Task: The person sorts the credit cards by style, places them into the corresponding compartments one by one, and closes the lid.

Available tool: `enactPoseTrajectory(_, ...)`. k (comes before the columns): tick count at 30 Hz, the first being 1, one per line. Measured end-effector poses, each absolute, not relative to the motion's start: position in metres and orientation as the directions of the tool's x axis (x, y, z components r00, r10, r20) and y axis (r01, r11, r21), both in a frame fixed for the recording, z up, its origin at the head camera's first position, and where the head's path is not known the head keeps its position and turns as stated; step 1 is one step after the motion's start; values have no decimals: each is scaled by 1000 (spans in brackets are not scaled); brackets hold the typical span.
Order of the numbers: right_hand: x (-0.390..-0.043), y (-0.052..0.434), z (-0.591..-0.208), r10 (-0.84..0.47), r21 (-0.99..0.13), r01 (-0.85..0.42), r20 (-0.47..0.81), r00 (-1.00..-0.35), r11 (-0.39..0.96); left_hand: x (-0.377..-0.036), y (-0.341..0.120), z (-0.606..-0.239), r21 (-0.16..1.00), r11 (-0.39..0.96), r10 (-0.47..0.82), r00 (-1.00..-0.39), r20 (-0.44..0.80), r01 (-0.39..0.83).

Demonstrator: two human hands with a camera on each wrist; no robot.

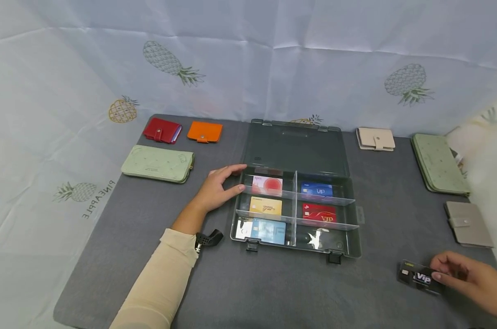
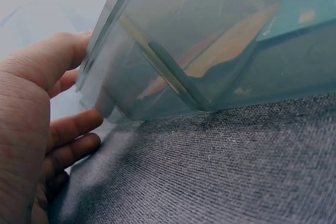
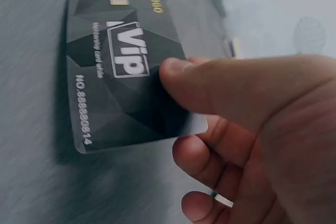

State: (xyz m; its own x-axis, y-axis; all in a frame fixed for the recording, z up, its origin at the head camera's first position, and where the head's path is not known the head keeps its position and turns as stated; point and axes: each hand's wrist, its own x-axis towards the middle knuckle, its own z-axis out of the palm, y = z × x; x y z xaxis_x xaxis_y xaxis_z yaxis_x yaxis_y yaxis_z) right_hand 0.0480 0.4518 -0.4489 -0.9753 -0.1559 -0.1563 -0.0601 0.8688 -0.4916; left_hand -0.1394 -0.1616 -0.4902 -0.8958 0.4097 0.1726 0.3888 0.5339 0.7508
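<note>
My right hand (image 1: 468, 278) pinches a black VIP card (image 3: 126, 72) between thumb and fingers. The card hangs low over the table, right of the box, its chip and lettering facing up. A grey see-through divided box (image 1: 357, 242) lies with its lid folded back. My left hand (image 1: 217, 189) rests at the box's left side, fingers loosely extended, thumb and index at the rim. In the left column lie a pink card (image 1: 267, 185), a gold card (image 1: 266, 206) and a light blue card (image 1: 268, 230). A blue VIP card (image 1: 316, 189) and a red VIP card (image 1: 319, 212) lie in the right column.
At back left are a red wallet (image 1: 162, 130), an orange wallet (image 1: 205, 131) and a long green wallet (image 1: 158, 163). A cream wallet (image 1: 375, 139), another green wallet (image 1: 441, 163) and a taupe wallet (image 1: 469, 224) stand along the right. A patterned cloth (image 1: 248, 68) hangs behind.
</note>
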Motion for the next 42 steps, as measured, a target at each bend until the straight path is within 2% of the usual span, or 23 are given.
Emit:
enactPoseTrajectory(6, 31, 429, -423, -182, -513, -63, -185, -966, 856, -138, -163, -489, 751, 539, 406, -899, 166, 382)
enactPoseTrajectory(11, 17, 402, -404, -246, -612, -79, -194, -950, 787, -139, -163, -488, 752, 535, 411, -896, 168, 386)
enactPoseTrajectory(19, -3, 352, -388, -359, -683, -206, -88, -929, 701, -139, -163, -490, 754, 535, 411, -897, 163, 382)
enactPoseTrajectory(34, -26, 286, -401, -419, -739, -253, -44, -907, 624, -139, -161, -488, 752, 528, 412, -893, 179, 395)
enactPoseTrajectory(42, -28, 275, -413, -426, -700, -291, -21, -905, 652, -139, -161, -487, 755, 507, 418, -885, 206, 416)
